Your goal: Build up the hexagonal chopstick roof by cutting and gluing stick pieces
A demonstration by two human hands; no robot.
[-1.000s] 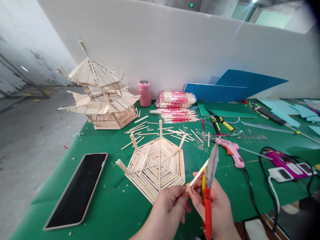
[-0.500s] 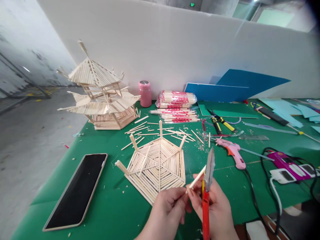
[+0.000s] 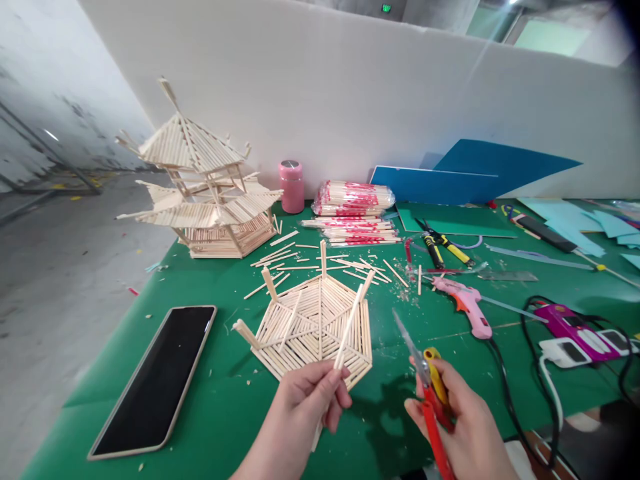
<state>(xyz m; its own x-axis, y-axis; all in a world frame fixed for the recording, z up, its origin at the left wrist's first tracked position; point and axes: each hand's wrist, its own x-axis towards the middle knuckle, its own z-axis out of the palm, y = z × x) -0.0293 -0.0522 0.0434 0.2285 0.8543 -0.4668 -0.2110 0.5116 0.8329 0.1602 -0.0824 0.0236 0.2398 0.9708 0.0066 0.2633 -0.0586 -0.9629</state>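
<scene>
My left hand [image 3: 311,400] pinches a pale wooden chopstick [image 3: 351,323] that slants up to the right, its lower end showing below my fingers. Behind it lies a flat polygonal base [image 3: 300,337] made of wooden sticks, with several short posts standing at its corners. To the right, my right hand [image 3: 473,420] is wrapped round a pair of red-handled shears [image 3: 431,393] with a yellow part at the pivot. Their blades point up and left, apart from the chopstick. Part of the handles is hidden in my palm.
A stick-built pagoda [image 3: 200,200] stands back left, a phone [image 3: 155,380] in front of it. Behind the base are cut sticks [image 3: 283,257], a pink flask [image 3: 291,187] and packaged chopsticks [image 3: 355,200]. Pliers [image 3: 445,247], a pink glue gun [image 3: 467,307] and a purple power strip [image 3: 575,327] lie right.
My hands have moved apart. The left carries the chopstick left over the base; the right, with the shears, has gone right and let go of the chopstick.
</scene>
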